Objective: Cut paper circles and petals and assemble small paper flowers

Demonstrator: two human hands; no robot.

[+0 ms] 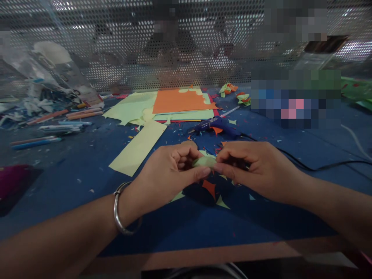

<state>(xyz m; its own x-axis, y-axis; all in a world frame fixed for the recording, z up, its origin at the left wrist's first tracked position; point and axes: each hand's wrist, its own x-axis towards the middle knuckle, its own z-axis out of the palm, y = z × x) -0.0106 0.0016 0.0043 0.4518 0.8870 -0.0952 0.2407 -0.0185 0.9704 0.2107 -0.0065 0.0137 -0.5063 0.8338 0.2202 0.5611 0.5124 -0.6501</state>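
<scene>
Between the fingertips of both hands is a small pale green piece of paper [204, 162], partly hidden by the fingers. My left hand [171, 166], with a silver bangle at its wrist, pinches it from the left. Thumb and fingers of my right hand [255, 166] are closed on its right end. Just beyond the hands lies a blue glue gun [213, 124] with a dark cord. Orange paper scraps [209, 189] and pale green scraps [222, 202] are scattered on the blue tabletop under the hands. A pale yellow-green paper strip [139, 149] rests left of them.
Cut orange paper [180, 101] tops a stack of coloured sheets at the back, before a perforated metal panel [130, 58]. Crumpled paper [243, 99] lies right of it. Pens [36, 143] and a clear bottle with a white cap [66, 73] are at left.
</scene>
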